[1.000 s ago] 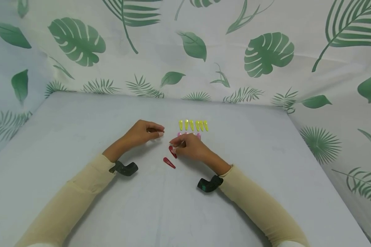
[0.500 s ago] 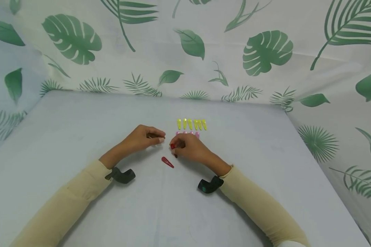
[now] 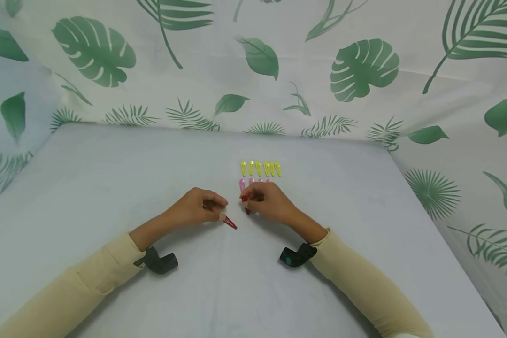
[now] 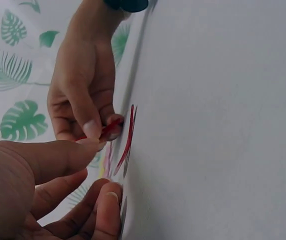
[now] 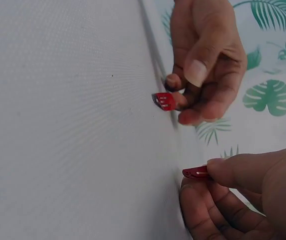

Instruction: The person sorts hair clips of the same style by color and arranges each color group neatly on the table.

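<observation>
Between thumb and fingers, my right hand (image 3: 272, 202) pinches a red snap hair clip (image 5: 197, 172), whose narrow part the fingers hide. A second red hair clip (image 3: 230, 222) lies slantwise on the white table, seen edge-on as a thin curved red strip (image 4: 128, 142) in the left wrist view. My left hand (image 3: 196, 209) is right beside this lying clip, thumb and fingers apart; in the head view its thumb tip overlaps the clip's wide end. In the right wrist view the left fingers are loosely bent behind the clip (image 5: 165, 101) and hold nothing.
Beyond the hands lies a row of several yellow hair clips (image 3: 251, 168). Nearer is a row of pink clips (image 3: 242, 184), partly covered by my right hand. A leaf-patterned cloth (image 3: 262, 94) hangs at the table's back. Black wrist cameras (image 3: 160, 263) sit at both cuffs.
My right hand has lifted one red hair clip off the table and shifted slightly right with it. My left hand has come nearer to me, down to the other red clip.
</observation>
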Motion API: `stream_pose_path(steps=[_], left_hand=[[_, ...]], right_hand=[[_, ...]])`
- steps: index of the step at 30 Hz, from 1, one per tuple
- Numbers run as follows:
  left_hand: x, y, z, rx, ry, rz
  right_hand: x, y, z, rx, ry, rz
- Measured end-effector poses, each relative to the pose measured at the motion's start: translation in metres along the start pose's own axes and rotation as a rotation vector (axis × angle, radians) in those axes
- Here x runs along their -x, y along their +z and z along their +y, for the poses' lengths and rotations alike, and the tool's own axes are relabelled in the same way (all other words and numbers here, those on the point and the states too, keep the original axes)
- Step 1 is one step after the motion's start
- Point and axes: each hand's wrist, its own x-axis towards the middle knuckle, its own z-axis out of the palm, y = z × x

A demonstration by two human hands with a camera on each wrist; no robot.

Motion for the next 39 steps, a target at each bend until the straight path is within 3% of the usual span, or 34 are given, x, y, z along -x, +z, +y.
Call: stream_pose_path(steps=[13, 18, 25, 32, 39], left_hand=[[-0.009, 0.015, 0.009, 0.021, 0.034, -0.055], [-0.011, 0.023, 0.011, -0.048, 0.024, -0.055], [-0.013, 0.032, 0.014, -0.134, 0.076, -0.052], [-0.016, 0.030, 0.023, -0.038, 0.058, -0.026], [-0.018, 0.031, 0.017, -0.022, 0.069, 0.050]], right_hand=[[0.012, -0.007, 0.003, -0.105, 0.003, 0.005], [0.014, -0.008, 0.002, -0.108, 0.025, 0.011], [0.014, -0.009, 0.007, -0.127, 0.024, 0.029], [0.014, -0.009, 0.009, -0.130, 0.027, 0.032], [0.014, -0.010, 0.014, -0.138, 0.030, 0.031]])
